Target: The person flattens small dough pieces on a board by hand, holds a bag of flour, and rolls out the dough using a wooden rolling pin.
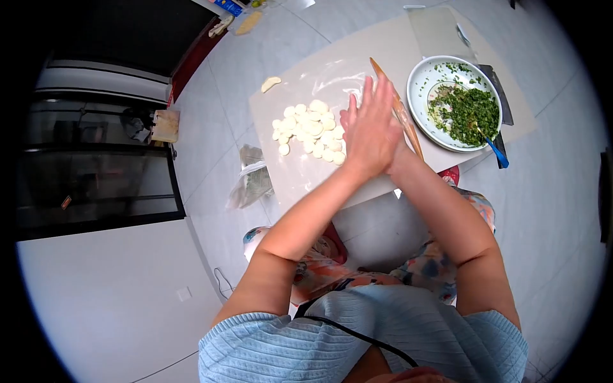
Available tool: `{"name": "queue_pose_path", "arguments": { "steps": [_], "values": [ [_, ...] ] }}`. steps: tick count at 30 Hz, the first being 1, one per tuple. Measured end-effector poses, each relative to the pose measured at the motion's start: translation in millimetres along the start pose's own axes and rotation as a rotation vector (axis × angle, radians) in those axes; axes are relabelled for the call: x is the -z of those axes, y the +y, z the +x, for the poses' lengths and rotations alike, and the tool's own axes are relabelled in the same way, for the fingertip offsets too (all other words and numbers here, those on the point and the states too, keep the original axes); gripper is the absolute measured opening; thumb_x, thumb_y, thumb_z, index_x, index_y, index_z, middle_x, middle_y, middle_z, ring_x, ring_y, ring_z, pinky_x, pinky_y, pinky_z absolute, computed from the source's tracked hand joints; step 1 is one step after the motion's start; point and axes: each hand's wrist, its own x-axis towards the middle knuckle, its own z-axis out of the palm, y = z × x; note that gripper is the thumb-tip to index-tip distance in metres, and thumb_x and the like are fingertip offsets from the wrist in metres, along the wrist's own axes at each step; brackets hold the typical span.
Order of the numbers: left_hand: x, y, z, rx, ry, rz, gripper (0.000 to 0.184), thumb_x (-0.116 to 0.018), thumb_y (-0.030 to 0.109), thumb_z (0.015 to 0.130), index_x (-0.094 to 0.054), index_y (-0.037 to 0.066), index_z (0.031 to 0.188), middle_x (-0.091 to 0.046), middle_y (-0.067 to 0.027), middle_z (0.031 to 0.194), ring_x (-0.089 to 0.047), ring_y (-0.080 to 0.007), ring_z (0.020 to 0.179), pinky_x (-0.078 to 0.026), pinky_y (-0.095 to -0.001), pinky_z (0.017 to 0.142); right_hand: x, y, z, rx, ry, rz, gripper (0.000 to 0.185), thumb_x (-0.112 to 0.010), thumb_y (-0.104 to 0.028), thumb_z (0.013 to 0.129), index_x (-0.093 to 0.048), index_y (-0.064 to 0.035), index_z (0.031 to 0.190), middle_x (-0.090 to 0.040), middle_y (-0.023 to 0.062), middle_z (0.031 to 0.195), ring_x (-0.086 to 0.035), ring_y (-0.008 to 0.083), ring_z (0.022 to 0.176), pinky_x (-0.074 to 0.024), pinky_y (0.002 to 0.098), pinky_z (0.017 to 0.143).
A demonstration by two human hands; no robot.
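My left hand lies palm down across my right hand, its fingers stretched out toward the far side of the pale board. Most of my right hand is hidden underneath; some straight fingertips seem to show at the left. Whether anything sits between the palms cannot be seen. Just left of the hands is a cluster of small, round, floured dough pieces. A tapered wooden rolling pin lies slanted along their right side. Farther right, a white bowl holds chopped greens and a blue-handled spoon.
A folded dough piece lies near the board's left edge. Beneath the bowl is a dark flat slab, with a translucent lid or tray behind it. A plastic bag stands on the floor at the left, near a dark glass-fronted cabinet.
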Motion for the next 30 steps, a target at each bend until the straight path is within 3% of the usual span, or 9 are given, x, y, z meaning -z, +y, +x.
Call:
{"name": "queue_pose_path", "arguments": {
  "steps": [10, 12, 13, 15, 18, 20, 22, 25, 30],
  "values": [
    [0, -6, 12, 0.127, -0.060, 0.064, 0.071, -0.042, 0.020, 0.092, -0.021, -0.003, 0.156, -0.017, -0.0230, 0.164, -0.008, -0.0414, 0.153, -0.003, -0.0602, 0.119, 29, 12, 10, 0.064, -0.624, 0.282, 0.073, -0.035, -0.061, 0.102, -0.019, -0.0188, 0.159, -0.026, 0.0084, 0.163, -0.032, 0.0286, 0.146, -0.0302, 0.0452, 0.116],
    [0, -11, 15, 0.162, -0.079, 0.011, 0.067, -0.034, 0.031, 0.102, -0.016, -0.002, 0.157, -0.016, -0.0200, 0.165, -0.008, -0.0378, 0.154, -0.003, -0.0551, 0.121, -13, -3, 0, 0.009, 0.072, 0.013, 0.073, -0.024, -0.063, 0.103, -0.020, -0.0181, 0.160, -0.022, 0.0047, 0.164, -0.026, 0.0248, 0.149, -0.0214, 0.0413, 0.121],
    [3, -16, 16, 0.161, -0.077, 0.009, 0.067, -0.034, 0.031, 0.102, -0.016, -0.002, 0.157, -0.016, -0.0200, 0.165, -0.008, -0.0378, 0.154, -0.003, -0.0551, 0.121, -11, -5, 0, 0.010, 0.073, 0.010, 0.073, -0.024, -0.063, 0.103, -0.020, -0.0181, 0.160, -0.022, 0.0047, 0.164, -0.026, 0.0248, 0.149, -0.0214, 0.0413, 0.121],
    [11, -27, 17, 0.335, 0.023, -1.034, 0.072, -0.022, 0.048, 0.107, -0.012, -0.001, 0.158, -0.015, -0.0158, 0.166, -0.007, -0.0325, 0.154, -0.003, -0.0478, 0.123, -3, -11, 4, -0.190, -0.064, 0.273, 0.072, -0.021, -0.066, 0.102, -0.018, -0.0245, 0.160, -0.022, 0.0023, 0.164, -0.027, 0.0237, 0.149, -0.0225, 0.0395, 0.121],
    [21, -16, 23, 0.353, 0.045, -1.041, 0.082, -0.013, 0.061, 0.104, -0.010, 0.001, 0.159, -0.017, -0.0130, 0.166, -0.010, -0.0290, 0.154, -0.005, -0.0423, 0.124, 8, -13, 12, -0.217, -0.204, 0.303, 0.067, -0.019, -0.063, 0.103, -0.018, -0.0279, 0.160, -0.020, 0.0001, 0.165, -0.027, 0.0217, 0.149, -0.0234, 0.0382, 0.120],
    [5, -21, 16, 0.212, -0.039, -0.397, 0.072, -0.025, 0.050, 0.104, -0.018, 0.002, 0.158, -0.024, -0.0158, 0.164, -0.015, -0.0327, 0.153, -0.006, -0.0486, 0.123, 1, 6, 16, 0.002, 0.112, 0.008, 0.079, -0.026, -0.071, 0.098, -0.018, -0.0240, 0.160, -0.028, 0.0109, 0.161, -0.028, 0.0299, 0.149, -0.0214, 0.0457, 0.121],
    [4, -17, 14, 0.027, -0.063, -0.008, 0.063, -0.037, 0.033, 0.103, -0.024, 0.003, 0.156, -0.027, -0.0175, 0.162, -0.016, -0.0347, 0.153, -0.006, -0.0532, 0.122, 8, 35, 38, 0.501, 0.111, -0.114, 0.081, -0.029, -0.075, 0.095, -0.014, -0.0291, 0.161, -0.025, 0.0050, 0.164, -0.024, 0.0298, 0.150, -0.0177, 0.0483, 0.121],
    [-2, -8, 7, 0.172, -0.066, 0.108, 0.061, -0.036, 0.024, 0.101, -0.024, 0.004, 0.157, -0.028, -0.0181, 0.161, -0.015, -0.0345, 0.153, -0.006, -0.0532, 0.122, 18, 8, 26, 0.135, -0.094, -0.189, 0.083, -0.029, -0.077, 0.094, -0.007, -0.0327, 0.161, -0.019, 0.0000, 0.166, -0.018, 0.0300, 0.153, -0.0127, 0.0554, 0.119],
    [-13, -11, 17, 0.387, -0.023, 0.009, 0.061, -0.038, 0.026, 0.101, -0.026, 0.003, 0.156, -0.030, -0.0173, 0.161, -0.031, -0.0328, 0.147, -0.021, -0.0497, 0.119, -18, -1, -2, -0.014, 0.134, -0.047, 0.077, -0.024, -0.067, 0.101, -0.010, -0.0218, 0.161, -0.019, 0.0039, 0.166, -0.021, 0.0242, 0.151, -0.0183, 0.0391, 0.122]
  ]
}}
